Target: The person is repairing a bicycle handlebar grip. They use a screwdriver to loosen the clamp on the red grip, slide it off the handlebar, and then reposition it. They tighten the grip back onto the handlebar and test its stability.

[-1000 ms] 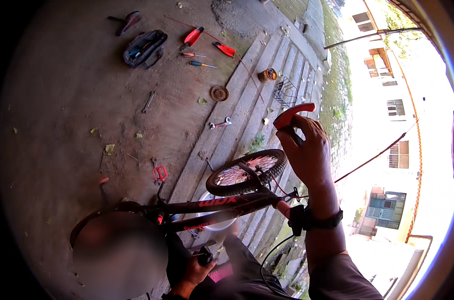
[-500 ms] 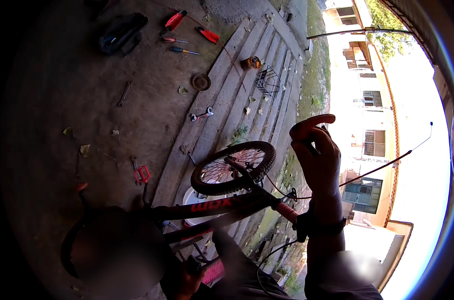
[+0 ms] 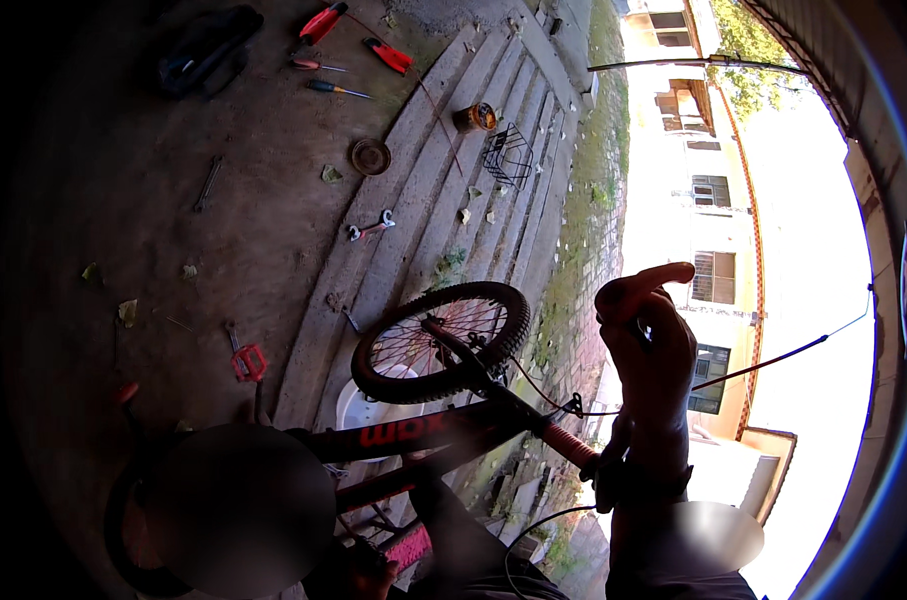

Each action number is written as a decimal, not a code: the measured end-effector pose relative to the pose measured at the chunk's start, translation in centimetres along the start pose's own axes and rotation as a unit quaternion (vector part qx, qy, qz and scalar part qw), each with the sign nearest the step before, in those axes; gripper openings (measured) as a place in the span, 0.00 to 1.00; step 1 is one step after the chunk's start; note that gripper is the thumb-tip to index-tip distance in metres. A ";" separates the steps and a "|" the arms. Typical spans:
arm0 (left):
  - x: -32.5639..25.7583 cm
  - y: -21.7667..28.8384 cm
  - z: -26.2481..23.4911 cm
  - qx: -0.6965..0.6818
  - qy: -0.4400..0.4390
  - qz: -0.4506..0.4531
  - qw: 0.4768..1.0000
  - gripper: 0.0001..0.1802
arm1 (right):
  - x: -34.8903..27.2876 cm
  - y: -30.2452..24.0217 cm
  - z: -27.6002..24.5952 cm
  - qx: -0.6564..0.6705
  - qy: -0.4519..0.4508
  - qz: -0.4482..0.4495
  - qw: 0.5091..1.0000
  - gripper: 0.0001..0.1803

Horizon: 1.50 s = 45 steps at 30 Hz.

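My right hand [image 3: 653, 345], with a dark band at the wrist, is raised beside the bicycle's front end. Its fingers are curled together in a loop, one bent out to the side; what they pinch, if anything, is lost in shadow. Past this hand runs a thin cable [image 3: 763, 367] from the bicycle, its bare end standing out to the right. The bicycle frame [image 3: 403, 430] is dark with red markings; its front wheel [image 3: 443, 342] has red spokes. A hand at the lower edge, seemingly my left hand [image 3: 381, 577], is dark and mostly hidden near a pink part [image 3: 407, 546].
A red pedal [image 3: 248, 362] juts out at left. A double-ended wrench [image 3: 371, 226], round dish [image 3: 370, 157], rusty can [image 3: 475, 117] and wire basket [image 3: 507, 155] lie on or near the steps. Screwdrivers [image 3: 338, 90], red-handled tools [image 3: 321, 25] and a dark bag [image 3: 208, 55] lie farther off.
The whole view has shifted, so the ground and bicycle sit farther left. My right hand is slightly lower and farther right, its fingers still curled. The hand at the lower edge shows less.
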<state>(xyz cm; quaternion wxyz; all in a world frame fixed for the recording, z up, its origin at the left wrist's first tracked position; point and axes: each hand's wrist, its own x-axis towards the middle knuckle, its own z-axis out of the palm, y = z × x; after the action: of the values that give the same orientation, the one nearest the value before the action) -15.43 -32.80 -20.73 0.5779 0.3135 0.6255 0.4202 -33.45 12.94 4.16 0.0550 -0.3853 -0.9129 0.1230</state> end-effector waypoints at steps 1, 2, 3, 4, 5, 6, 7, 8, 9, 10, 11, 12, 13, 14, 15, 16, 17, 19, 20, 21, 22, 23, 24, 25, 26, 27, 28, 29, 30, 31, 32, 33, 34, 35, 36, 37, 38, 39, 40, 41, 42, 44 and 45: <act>0.4 -0.9 -1.3 0.020 -0.041 0.027 0.999 0.32 | -1.3 1.1 -1.3 -0.014 0.023 0.032 0.999 0.09; 0.9 0.5 -2.5 -0.052 -0.040 -0.028 0.997 0.34 | -1.3 1.3 -1.2 -0.014 0.024 0.033 0.999 0.08; 1.5 2.0 -3.7 -0.124 -0.038 -0.082 0.988 0.35 | -1.3 1.4 -1.1 -0.015 0.024 0.034 0.999 0.08; 2.2 3.4 -5.3 -0.192 -0.049 -0.135 0.971 0.37 | -1.6 1.7 -1.3 -0.023 0.029 0.047 0.998 0.08; 2.3 4.5 -6.0 -0.184 -0.055 -0.164 0.968 0.37 | -1.2 1.4 -1.0 -0.016 0.023 0.042 0.999 0.08; 2.5 5.4 -6.6 -0.175 -0.063 -0.194 0.963 0.38 | -0.9 1.1 -0.8 -0.011 0.020 0.040 0.999 0.08; 2.6 5.8 -6.9 -0.166 -0.075 -0.220 0.958 0.38 | -0.7 0.9 -0.6 -0.010 0.017 0.040 0.999 0.07; 2.7 5.8 -7.0 -0.164 -0.068 -0.205 0.962 0.39 | -0.6 0.8 -0.4 -0.005 0.017 0.042 0.999 0.07; 2.8 5.8 -7.1 -0.162 -0.063 -0.189 0.967 0.40 | -0.6 0.8 -0.4 -0.001 0.018 0.045 0.999 0.08; 3.0 5.8 -7.3 -0.158 -0.058 -0.173 0.970 0.40 | -0.6 0.8 -0.3 0.003 0.019 0.048 0.999 0.08; 3.6 6.2 -7.9 -0.115 -0.148 -0.211 0.959 0.41 | -0.5 0.6 -0.2 -0.002 0.020 0.041 0.999 0.08; 4.4 6.5 -8.8 -0.070 -0.236 -0.246 0.938 0.42 | -0.4 0.5 -0.1 -0.007 0.021 0.034 0.999 0.08; 4.9 6.7 -9.5 -0.021 -0.325 -0.278 0.904 0.42 | -0.4 0.5 -0.1 -0.012 0.024 0.033 0.999 0.08; 4.3 6.4 -8.8 -0.066 -0.228 -0.246 0.940 0.43 | -0.5 0.5 -0.2 -0.016 0.022 0.035 0.999 0.08; 3.0 5.8 -7.4 -0.110 -0.128 -0.212 0.963 0.43 | -0.5 0.4 -0.3 -0.019 0.020 0.038 0.999 0.08; 2.7 5.8 -7.0 -0.154 -0.024 -0.174 0.972 0.43 | -0.6 0.4 -0.4 -0.022 0.019 0.039 0.999 0.08; 2.6 5.6 -6.8 -0.145 -0.046 -0.187 0.970 0.43 | -0.6 0.5 -0.4 -0.017 0.019 0.041 0.999 0.08; 2.4 5.3 -6.8 -0.127 -0.086 -0.215 0.964 0.43 | -0.7 0.8 -0.4 -0.006 0.020 0.045 0.999 0.08; 2.2 4.5 -5.9 -0.093 -0.025 -0.153 0.984 0.43 | -0.7 0.8 -0.3 -0.006 0.021 0.048 0.999 0.08; 1.8 3.0 -4.1 -0.057 0.037 -0.090 0.994 0.44 | -0.8 0.9 -0.3 -0.006 0.022 0.051 0.998 0.08; 1.6 2.5 -3.4 -0.021 0.101 -0.027 0.994 0.44 | -0.8 0.9 -0.3 -0.004 0.022 0.053 0.998 0.08; 1.1 1.8 -3.3 -0.015 0.045 -0.066 0.997 0.43 | -0.8 1.2 -0.3 -0.004 0.025 0.041 0.999 0.09; 0.6 1.1 -3.2 -0.009 -0.010 -0.104 0.994 0.43 | -0.8 1.5 -0.3 -0.004 0.027 0.029 0.999 0.09; 0.4 0.9 -3.2 -0.002 -0.066 -0.142 0.988 0.42 | -0.9 2.0 -0.3 -0.004 0.031 0.018 0.999 0.09; 0.5 0.8 -2.8 0.013 -0.004 -0.088 0.996 0.42 | -1.0 2.4 -0.2 -0.002 0.038 0.016 0.999 0.09; 0.7 0.7 -2.2 0.028 0.058 -0.034 0.997 0.41 | -1.2 2.8 0.0 0.001 0.045 0.014 0.999 0.09; 0.9 0.9 -2.1 0.044 0.123 0.021 0.991 0.41 | -1.3 2.7 0.1 0.006 0.053 0.010 0.999 0.09; 1.0 0.9 -2.3 0.067 0.115 0.053 0.990 0.41 | -1.2 2.6 -0.1 -0.009 0.042 -0.009 0.999 0.10; 1.1 0.8 -2.7 0.091 0.107 0.086 0.986 0.41 | -0.9 2.5 -0.3 -0.024 0.031 -0.028 0.999 0.10; 1.3 0.7 -3.1 0.115 0.098 0.118 0.981 0.41 | -0.7 2.3 -0.5 -0.039 0.022 -0.046 0.998 0.10; 1.5 0.9 -3.0 0.097 0.117 0.117 0.982 0.40 | -0.8 2.4 -0.7 -0.046 0.029 -0.046 0.997 0.11; 1.9 1.2 -2.6 0.076 0.135 0.116 0.981 0.40 | -1.3 2.0 -0.5 0.055 0.028 -0.011 0.998 0.11; 2.1 1.8 -2.7 0.063 0.160 0.106 0.979 0.40 | -1.2 2.7 -0.3 -0.004 0.025 -0.050 0.998 0.11; 1.9 2.5 -2.9 0.026 0.113 0.017 0.993 0.39 | -1.1 3.3 0.0 -0.031 0.028 -0.072 0.997 0.12; 1.4 3.3 -3.2 -0.014 0.069 -0.073 0.995 0.38 | -1.0 3.9 0.4 -0.057 0.032 -0.094 0.993 0.12; 1.1 4.1 -3.5 -0.056 0.028 -0.162 0.985 0.37 | -0.8 4.0 1.1 -0.050 0.042 -0.100 0.993 0.13; 1.7 5.5 -4.7 -0.088 -0.066 -0.202 0.973 0.37 | -1.5 3.0 -1.1 -0.094 0.054 -0.090 0.990 0.14; 2.3 6.5 -5.5 -0.100 -0.099 -0.272 0.952 0.38 | -1.2 3.4 0.1 -0.073 0.064 -0.107 0.990 0.14; 2.4 7.0 -5.8 -0.118 -0.129 -0.341 0.924 0.38 | -0.8 3.6 1.2 -0.049 0.074 -0.131 0.987 0.15; 1.8 5.8 -5.1 -0.092 -0.126 -0.269 0.951 0.40 | -2.0 3.6 -1.4 -0.096 0.088 -0.109 0.985 0.16; 1.0 3.6 -3.2 -0.069 -0.075 -0.213 0.972 0.43 | -2.2 3.0 -1.9 -0.070 0.086 -0.100 0.989 0.16; -0.7 1.7 -0.7 -0.103 0.075 -0.166 0.978 0.39 | -0.9 2.1 -0.4 -0.049 0.092 -0.150 0.983 0.17; -0.2 2.7 -1.6 -0.154 0.062 -0.140 0.976 0.32 | -2.5 2.9 -2.6 -0.101 0.104 -0.118 0.982 0.17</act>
<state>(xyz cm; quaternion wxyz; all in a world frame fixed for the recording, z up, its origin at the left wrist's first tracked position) -17.26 -31.98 -18.24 0.6325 0.1032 0.6254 0.4452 -29.25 13.59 5.84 0.1244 -0.2886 -0.9492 -0.0178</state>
